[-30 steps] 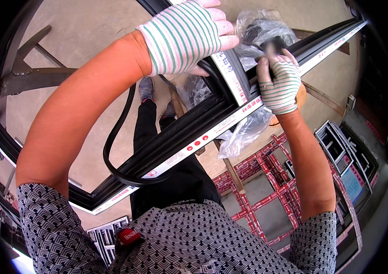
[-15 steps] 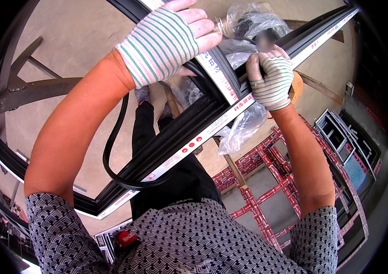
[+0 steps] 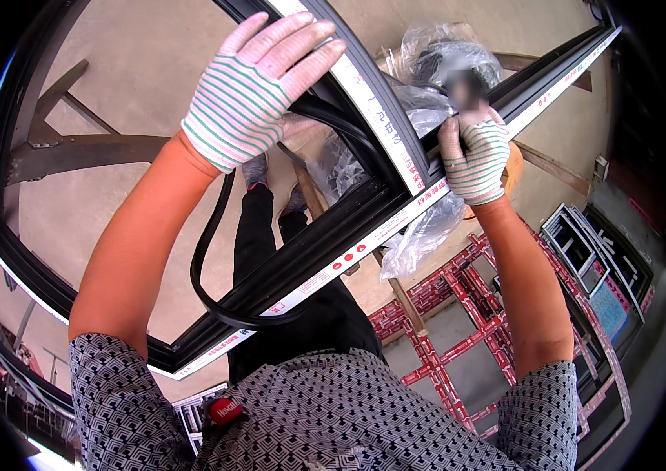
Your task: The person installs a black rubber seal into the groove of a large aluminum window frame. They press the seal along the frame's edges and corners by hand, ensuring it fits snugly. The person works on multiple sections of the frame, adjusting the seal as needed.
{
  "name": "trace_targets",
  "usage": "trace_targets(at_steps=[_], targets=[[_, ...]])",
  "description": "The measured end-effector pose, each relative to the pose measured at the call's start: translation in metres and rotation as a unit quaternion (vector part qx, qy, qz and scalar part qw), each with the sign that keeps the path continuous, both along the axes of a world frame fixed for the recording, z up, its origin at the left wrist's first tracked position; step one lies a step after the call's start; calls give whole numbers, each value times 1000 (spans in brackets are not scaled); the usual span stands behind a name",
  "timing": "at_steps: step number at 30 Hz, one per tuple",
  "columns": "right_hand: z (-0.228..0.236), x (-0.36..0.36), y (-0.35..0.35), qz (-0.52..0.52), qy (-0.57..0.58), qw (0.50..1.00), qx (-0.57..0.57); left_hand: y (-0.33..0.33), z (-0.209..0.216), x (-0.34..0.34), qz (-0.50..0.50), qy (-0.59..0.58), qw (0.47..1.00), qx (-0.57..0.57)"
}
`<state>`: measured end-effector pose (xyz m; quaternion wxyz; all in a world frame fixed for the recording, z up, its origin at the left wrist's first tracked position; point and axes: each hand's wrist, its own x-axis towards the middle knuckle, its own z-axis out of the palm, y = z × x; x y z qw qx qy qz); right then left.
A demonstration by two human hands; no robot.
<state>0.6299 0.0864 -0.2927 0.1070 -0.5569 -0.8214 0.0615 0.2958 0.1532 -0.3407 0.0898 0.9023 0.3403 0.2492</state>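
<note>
Work appears partway: black strip (image 3: 195, 271) hangs as a loose, unseated loop at 8 o'clock on the black frame (image 3: 325, 241), left hand (image 3: 243, 102) at 11 with fingers extended, right hand (image 3: 474, 157) at 2 with fingers curled, grip unclear

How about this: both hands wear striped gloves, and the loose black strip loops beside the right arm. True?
Not quite. The loose black strip loops beside the left arm, not the right, as the head view shows. The left hand and right hand do wear striped gloves.
</note>
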Motion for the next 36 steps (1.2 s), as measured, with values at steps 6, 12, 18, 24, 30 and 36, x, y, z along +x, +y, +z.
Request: trace_targets(at_steps=[6,12,18,24,30,36], targets=[[4,-6,4,2,17,1000,2,-35,-19,-40,128,-9,989,-78],[7,-5,1,-1,12,1000,10,-80,-6,-52,207,-111,946,-223],[-6,0,-6,-5,13,999,32,-124,78,-70,292,-254,826,-409],[-15,0,-11,-21,4,998,57,-174,196,-102,199,-426,817,-334],[-27,16,-7,-36,-20,998,55,-241,303,-130,-61,-616,764,-185],[-28,9,-3,-82,-56,995,-4,-300,365,-144,-205,-587,783,-1]])
